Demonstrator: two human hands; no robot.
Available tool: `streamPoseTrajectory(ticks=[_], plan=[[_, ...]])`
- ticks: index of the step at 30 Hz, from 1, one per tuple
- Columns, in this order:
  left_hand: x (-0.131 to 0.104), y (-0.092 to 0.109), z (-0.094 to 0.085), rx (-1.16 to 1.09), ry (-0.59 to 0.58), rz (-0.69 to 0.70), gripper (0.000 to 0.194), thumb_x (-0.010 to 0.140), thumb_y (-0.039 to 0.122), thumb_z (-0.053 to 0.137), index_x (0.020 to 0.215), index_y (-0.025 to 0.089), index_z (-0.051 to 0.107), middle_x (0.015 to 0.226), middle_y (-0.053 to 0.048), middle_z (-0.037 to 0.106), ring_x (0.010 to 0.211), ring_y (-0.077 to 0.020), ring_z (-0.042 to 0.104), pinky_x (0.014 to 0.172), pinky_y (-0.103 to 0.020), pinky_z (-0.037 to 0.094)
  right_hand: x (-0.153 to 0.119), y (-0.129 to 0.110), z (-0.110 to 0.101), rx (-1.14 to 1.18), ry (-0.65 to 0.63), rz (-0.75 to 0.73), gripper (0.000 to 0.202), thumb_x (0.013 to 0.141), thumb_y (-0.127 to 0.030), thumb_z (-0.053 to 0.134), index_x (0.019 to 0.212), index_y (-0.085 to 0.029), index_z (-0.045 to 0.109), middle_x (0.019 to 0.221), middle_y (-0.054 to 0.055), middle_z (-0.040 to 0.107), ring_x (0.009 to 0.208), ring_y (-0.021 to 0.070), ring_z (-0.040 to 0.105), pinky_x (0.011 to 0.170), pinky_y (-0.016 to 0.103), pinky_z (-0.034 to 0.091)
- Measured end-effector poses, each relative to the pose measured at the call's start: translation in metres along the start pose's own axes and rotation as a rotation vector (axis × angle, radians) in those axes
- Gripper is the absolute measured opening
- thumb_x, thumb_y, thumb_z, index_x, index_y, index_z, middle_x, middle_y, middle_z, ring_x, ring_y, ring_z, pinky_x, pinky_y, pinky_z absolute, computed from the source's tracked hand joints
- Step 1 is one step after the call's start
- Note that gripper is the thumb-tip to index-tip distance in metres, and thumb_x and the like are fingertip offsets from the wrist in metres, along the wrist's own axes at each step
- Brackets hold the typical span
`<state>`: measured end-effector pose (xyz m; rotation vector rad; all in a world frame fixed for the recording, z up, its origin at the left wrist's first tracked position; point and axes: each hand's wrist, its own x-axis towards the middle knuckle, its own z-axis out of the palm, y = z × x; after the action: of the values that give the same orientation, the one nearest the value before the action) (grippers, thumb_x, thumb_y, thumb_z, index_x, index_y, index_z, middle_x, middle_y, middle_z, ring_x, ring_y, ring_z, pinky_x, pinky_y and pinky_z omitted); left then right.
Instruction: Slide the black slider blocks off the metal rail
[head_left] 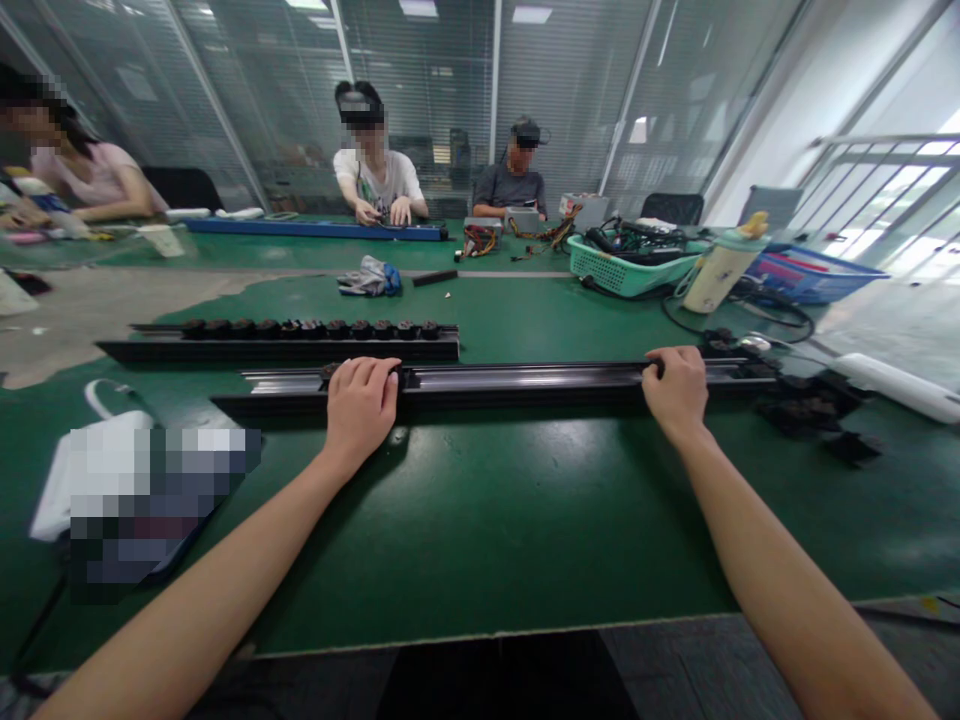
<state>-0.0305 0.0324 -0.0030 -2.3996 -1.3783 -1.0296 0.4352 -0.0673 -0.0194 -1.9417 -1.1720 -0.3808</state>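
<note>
The marks on the cream bottle, at 2 o'clock, are too small to read. The long black rail lies flat on the green table, just below the middle of the view. Its long side runs from 9 o'clock to 3 o'clock, nearly straight across, and a shiny strip runs along inside it.

The left hand is toward 8 o'clock. Its fingers are close together, bent over the rail, and they hold a small black block on it. The right hand is at 3 o'clock. Its fingers are curled in tight and hold the rail; I cannot tell if a small part is under them.

At 9 o'clock, a shorter black rail with a row of black blocks lies beyond the long one and points almost the same way. Loose black parts sit at 3 o'clock, by the rail's right end. A gray and blue glove is at 10 o'clock. A green basket holds dark cords at 2 o'clock.
</note>
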Motion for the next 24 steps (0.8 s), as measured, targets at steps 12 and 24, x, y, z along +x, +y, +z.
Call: streamPoseTrajectory(ticks=[12,24], plan=[[-0.0003,0.0006,-0.0006,0.000,-0.010,-0.001,0.042,0.110,0.037,0.036,0.131,0.023,0.069,0.125,-0.014,0.073,0.128,-0.0333,0.059,0.119,-0.055,0.042,0.0024,0.0057,-0.0005,-0.071,-0.025,0.095,0.033,0.084,-0.023,0.057,0.111,-0.018,0.076,0.121,0.018,0.058,0.107,0.0336,0.057,0.094,0.052,0.052],[-0.0004,-0.0016,0.0008,0.037,-0.005,0.011,0.042,0.111,0.036,0.036,0.131,0.021,0.070,0.125,-0.014,0.074,0.127,-0.0327,0.061,0.119,-0.053,0.043,0.0066,0.0097,-0.0069,-0.201,-0.085,0.155,0.037,0.091,-0.020,0.055,0.123,-0.016,0.074,0.127,0.018,0.059,0.108,0.0294,0.059,0.093,0.043,0.051]])
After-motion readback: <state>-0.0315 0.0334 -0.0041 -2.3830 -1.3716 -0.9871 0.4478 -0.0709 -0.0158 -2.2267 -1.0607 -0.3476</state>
